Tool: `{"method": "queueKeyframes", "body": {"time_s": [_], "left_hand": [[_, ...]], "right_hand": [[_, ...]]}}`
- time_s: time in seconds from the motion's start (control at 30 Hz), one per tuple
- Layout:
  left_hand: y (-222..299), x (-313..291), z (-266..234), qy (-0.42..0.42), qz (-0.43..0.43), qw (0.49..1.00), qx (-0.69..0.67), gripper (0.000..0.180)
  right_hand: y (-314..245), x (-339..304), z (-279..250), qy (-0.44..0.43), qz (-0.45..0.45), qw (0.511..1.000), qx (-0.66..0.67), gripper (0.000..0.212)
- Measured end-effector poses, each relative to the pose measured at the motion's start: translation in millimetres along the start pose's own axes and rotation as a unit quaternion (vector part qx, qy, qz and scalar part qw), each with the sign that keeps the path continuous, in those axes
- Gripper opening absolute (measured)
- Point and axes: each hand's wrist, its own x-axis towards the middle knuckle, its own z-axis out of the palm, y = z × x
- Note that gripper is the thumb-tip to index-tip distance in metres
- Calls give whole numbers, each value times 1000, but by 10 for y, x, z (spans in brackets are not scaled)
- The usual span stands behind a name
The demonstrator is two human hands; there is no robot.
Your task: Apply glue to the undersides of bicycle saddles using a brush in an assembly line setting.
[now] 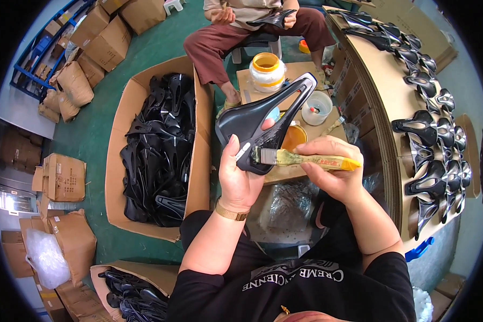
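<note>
One black saddle (252,119) is held over the table (284,174), in front of the person, by the left hand (239,180), which grips its wide end, thumb on the near edge and a fingertip showing in the slot. The right hand (335,166) pinches a yellow-handled brush (306,159), its bristles touching the wide end close by that thumb. Such tight quarters could smear the thumb or the pale mark (244,149) beside it, and an overloaded brush might drip off the edge. With the grip at one end only, a hard stroke could twist the saddle and swing its nose into the jar (266,81) or tub (307,115) nearby. That nose points away and rightward; the long axis runs diagonally, wide end near left, nose far right.
</note>
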Motion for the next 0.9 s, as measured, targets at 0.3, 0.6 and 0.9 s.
{"method": "queueKeyframes", "body": {"time_s": [0.3,0.6,0.9], "left_hand": [[100,63,-64,0,-35,998,-58,57],[111,96,-45,13,-56,997,-50,72],[75,87,-53,-21,-90,996,-1,80]], "right_hand": [[84,-1,-143,-43,101,990,86,22],[75,65,-193,-62,70,994,54,21],[42,-44,-63,39,164,976,141,18]]}}
